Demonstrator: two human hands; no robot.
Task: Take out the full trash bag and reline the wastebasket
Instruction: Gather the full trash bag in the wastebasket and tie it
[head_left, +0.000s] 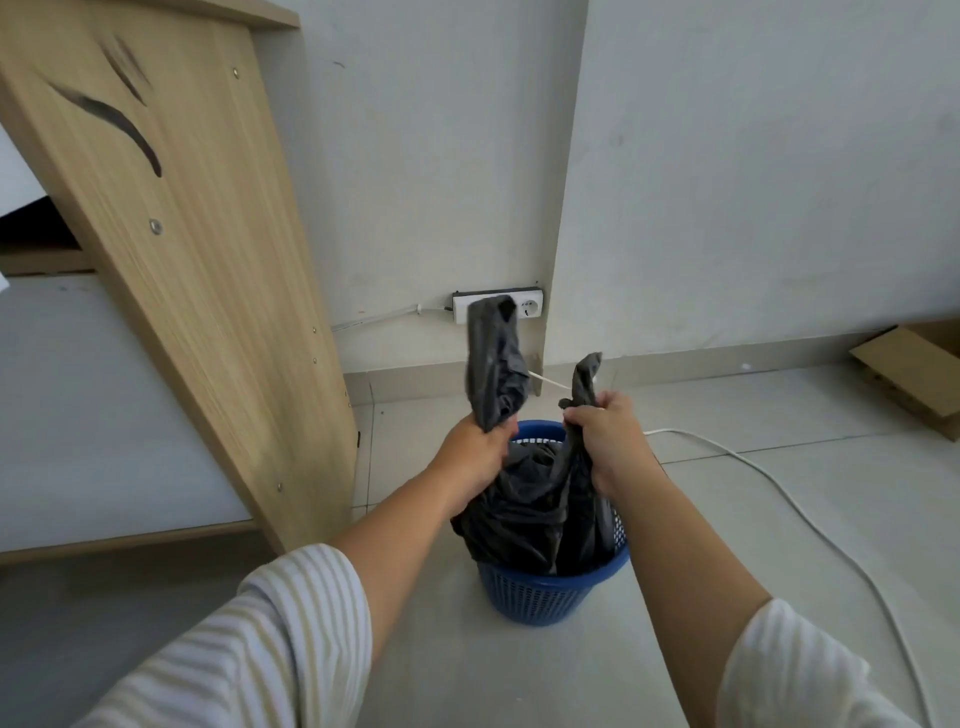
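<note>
A blue perforated wastebasket (545, 592) stands on the pale tiled floor in front of me. A black trash bag (524, 512) sits inside it, its body bulging over the rim. My left hand (475, 449) grips one gathered handle of the bag, and the loose end stands up above my fist. My right hand (605, 434) grips the other handle, with a shorter end poking up. Both hands hold the handles just above the basket's mouth, a short way apart.
A light wooden furniture panel (171, 249) leans close on the left. A white power strip (524, 306) sits at the wall base behind the basket, and a white cable (810, 519) runs across the floor to the right. A flattened cardboard box (914, 369) lies at far right.
</note>
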